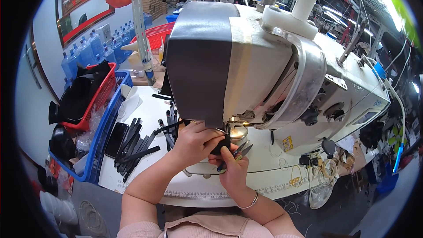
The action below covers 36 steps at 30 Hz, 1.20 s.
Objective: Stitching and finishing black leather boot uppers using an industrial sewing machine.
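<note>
At the needle of a large white sewing machine [260, 66], both of my hands are closed on a small black piece [224, 144], which looks like leather or fabric. My left hand [194, 143] pinches its left side, close to the presser foot [226, 128]. The thumb of my right hand [233, 169] presses its lower edge. Tucked in the same right hand is a pair of small scissors [246, 149], its blades pointing up and right. A black strap [169, 127] sticks out left of my left hand. My fingers partly hide the piece.
Several black straps [134, 150] and a black phone [117, 139] lie at the left. Beyond the table edge stand a blue crate [98, 154] and a red basket [103, 90] of black items. A metal post [142, 31] rises behind. Thread and loops [326, 169] lie at the right.
</note>
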{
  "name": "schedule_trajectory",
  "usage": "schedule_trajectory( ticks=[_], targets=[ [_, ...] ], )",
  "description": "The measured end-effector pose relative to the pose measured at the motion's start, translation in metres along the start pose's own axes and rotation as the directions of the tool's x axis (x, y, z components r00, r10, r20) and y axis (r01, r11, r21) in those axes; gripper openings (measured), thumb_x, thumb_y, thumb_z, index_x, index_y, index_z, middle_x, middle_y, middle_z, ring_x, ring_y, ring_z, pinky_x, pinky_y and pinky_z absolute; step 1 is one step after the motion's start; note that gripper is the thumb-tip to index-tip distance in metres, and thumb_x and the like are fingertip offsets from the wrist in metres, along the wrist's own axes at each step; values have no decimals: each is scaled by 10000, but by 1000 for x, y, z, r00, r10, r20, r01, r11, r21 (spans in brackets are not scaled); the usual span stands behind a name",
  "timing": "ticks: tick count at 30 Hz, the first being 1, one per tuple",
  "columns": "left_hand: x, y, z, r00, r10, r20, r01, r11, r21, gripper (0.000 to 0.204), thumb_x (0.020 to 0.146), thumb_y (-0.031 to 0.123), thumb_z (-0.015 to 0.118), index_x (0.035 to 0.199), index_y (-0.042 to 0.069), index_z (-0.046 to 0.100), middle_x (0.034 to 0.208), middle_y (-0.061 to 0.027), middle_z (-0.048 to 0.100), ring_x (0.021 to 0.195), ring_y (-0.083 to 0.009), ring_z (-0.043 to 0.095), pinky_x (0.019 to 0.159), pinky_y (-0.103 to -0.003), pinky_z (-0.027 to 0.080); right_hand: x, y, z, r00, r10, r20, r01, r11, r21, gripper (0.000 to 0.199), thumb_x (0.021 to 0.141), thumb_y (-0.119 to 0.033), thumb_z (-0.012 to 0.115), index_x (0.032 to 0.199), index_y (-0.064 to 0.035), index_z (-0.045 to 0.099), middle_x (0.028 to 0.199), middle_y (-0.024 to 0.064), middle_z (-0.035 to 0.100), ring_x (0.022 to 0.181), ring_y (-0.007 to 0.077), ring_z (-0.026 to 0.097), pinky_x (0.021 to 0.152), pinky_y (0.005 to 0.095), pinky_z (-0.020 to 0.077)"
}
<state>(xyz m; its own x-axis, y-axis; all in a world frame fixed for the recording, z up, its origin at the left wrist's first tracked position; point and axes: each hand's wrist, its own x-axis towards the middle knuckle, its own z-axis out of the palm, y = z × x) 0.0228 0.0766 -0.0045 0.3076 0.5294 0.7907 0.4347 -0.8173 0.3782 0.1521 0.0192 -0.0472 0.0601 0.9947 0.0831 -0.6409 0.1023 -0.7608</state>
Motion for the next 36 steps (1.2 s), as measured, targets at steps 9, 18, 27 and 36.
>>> schedule_trajectory(
  ticks=[9, 18, 27, 36],
  targets=[
    [1, -7, -3, 998, 55, 38, -57, 997, 52, 149, 676, 76, 728, 823, 96, 707, 798, -35, 645, 768, -207, 615, 663, -314, 498, 1, -4, 2, 999, 6, 34, -3, 995, -101, 189, 933, -68, 531, 1052, 73, 569, 900, 140, 659, 794, 208, 682, 681, 291, 585],
    [1, -13, -8, 988, 97, 120, -99, 995, 8, 185, 704, 117, 727, 888, 123, 707, 809, -28, 643, 753, -219, 619, 707, -334, 480, 0, -6, 2, 1000, 24, 18, -22, 996, -90, 190, 938, -70, 520, 1044, 80, 566, 896, 145, 659, 787, 214, 685, 669, 289, 585],
    [8, -13, -19, 977, 94, 194, -88, 995, -35, 175, 703, 37, 698, 874, 76, 701, 795, -56, 643, 716, -239, 623, 644, -344, 488, -1, -8, 5, 997, 72, -9, -72, 996, -51, 129, 929, -49, 529, 972, 68, 566, 880, 154, 649, 784, 234, 686, 640, 298, 592],
    [9, -17, -11, 988, 102, 117, -96, 994, -55, 150, 680, -2, 704, 823, 43, 698, 716, -86, 622, 626, -241, 611, 546, -327, 478, 5, -9, 5, 998, 63, -25, -65, 996, -67, 152, 936, -111, 541, 949, 38, 571, 857, 154, 658, 735, 229, 682, 612, 299, 578]
  ],
)
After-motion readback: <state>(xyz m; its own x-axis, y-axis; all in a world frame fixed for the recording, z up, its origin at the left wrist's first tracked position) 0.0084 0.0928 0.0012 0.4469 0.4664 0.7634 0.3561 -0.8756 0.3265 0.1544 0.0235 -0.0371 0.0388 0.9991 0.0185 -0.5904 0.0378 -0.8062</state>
